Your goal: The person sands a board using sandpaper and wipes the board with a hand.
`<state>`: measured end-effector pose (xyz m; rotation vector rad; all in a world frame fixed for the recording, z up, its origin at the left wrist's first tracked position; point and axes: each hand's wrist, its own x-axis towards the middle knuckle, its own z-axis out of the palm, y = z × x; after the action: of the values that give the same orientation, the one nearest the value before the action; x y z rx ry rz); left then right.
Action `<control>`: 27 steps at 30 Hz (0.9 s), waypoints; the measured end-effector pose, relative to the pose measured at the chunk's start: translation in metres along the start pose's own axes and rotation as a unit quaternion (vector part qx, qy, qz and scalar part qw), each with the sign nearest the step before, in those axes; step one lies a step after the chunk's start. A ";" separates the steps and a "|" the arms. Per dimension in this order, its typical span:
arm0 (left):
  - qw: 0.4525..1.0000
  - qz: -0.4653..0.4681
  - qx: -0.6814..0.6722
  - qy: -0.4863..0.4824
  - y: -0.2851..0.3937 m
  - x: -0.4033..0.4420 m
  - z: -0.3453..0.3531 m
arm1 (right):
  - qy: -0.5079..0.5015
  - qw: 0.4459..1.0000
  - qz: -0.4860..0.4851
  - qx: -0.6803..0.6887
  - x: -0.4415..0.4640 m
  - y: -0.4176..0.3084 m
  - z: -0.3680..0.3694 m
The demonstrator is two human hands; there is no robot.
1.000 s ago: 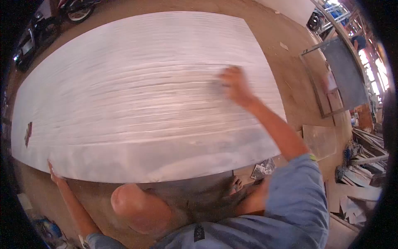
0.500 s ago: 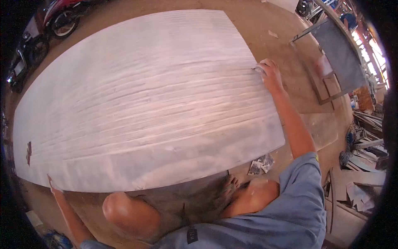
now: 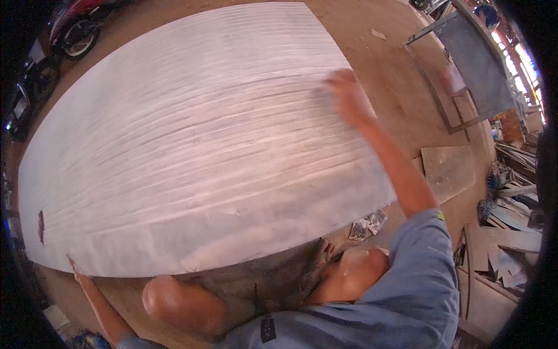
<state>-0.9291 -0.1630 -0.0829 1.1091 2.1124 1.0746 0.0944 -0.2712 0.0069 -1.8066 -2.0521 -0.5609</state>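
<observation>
A large whitish grooved panel [image 3: 232,134] lies before me, its surface streaked with grey and white. Near its left end is a small dark slot [image 3: 41,227]. My left hand [image 3: 78,272] grips the near left edge, one finger laid on top and the others hidden below. Over the right end of the panel, my right hand [image 3: 347,96] is closed and blurred by motion. It presses a small grey piece [image 3: 323,93] on the grooves, which looks like folded sandpaper. My bent knees are at the near edge.
Motorcycles [image 3: 78,38] stand at the far left. A metal-framed panel [image 3: 476,67] leans at the right, with a flat board [image 3: 449,171] on the floor nearer me. Scrap pieces [image 3: 511,215] are heaped at the right edge. Torn paper-like pieces [image 3: 368,225] lie by the near right corner.
My right hand has moved left from the panel's right edge onto the grooves, with the grey piece. My left hand stays at the near left edge. The view has shifted slightly.
</observation>
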 end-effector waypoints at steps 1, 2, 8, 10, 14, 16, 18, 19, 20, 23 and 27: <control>1.000 0.002 0.002 -0.001 0.000 0.002 0.000 | 0.039 0.994 0.093 0.032 -0.038 0.054 0.014; 1.000 0.003 0.007 -0.001 -0.002 0.004 0.000 | -0.007 0.992 0.124 -0.008 -0.045 0.070 -0.016; 0.999 0.008 0.039 0.004 0.004 0.002 -0.001 | 0.007 0.999 0.039 -0.028 -0.018 0.022 -0.020; 0.999 0.005 0.042 0.004 0.010 -0.002 0.003 | -0.008 0.997 -0.013 0.079 0.005 -0.010 -0.004; 0.999 0.001 0.052 0.002 0.015 -0.003 0.008 | 0.053 0.997 0.005 0.062 -0.019 0.016 -0.013; 0.998 0.005 0.063 0.004 0.010 -0.003 0.003 | -0.010 0.969 0.242 0.052 -0.051 0.063 -0.042; 0.993 0.032 0.112 0.002 0.006 -0.001 0.002 | -0.020 0.969 0.246 -0.020 -0.085 0.127 -0.042; 0.981 0.066 0.183 -0.002 0.002 0.001 0.002 | 0.008 0.978 0.200 -0.063 -0.071 0.111 -0.049; 0.929 0.133 0.344 -0.008 0.001 -0.001 0.001 | 0.035 0.983 0.150 -0.096 -0.056 0.083 -0.055; 0.643 0.241 0.725 -0.060 0.029 -0.039 0.009 | -0.004 0.997 0.067 -0.025 -0.017 0.028 -0.022; 0.801 0.164 0.575 -0.017 0.068 -0.089 0.029 | -0.060 0.996 -0.048 0.054 0.054 -0.069 0.002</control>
<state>-0.8316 -0.2023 -0.0356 2.0258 2.5865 -0.3157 0.0194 -0.2315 0.0275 -1.7270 -2.2133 -0.3668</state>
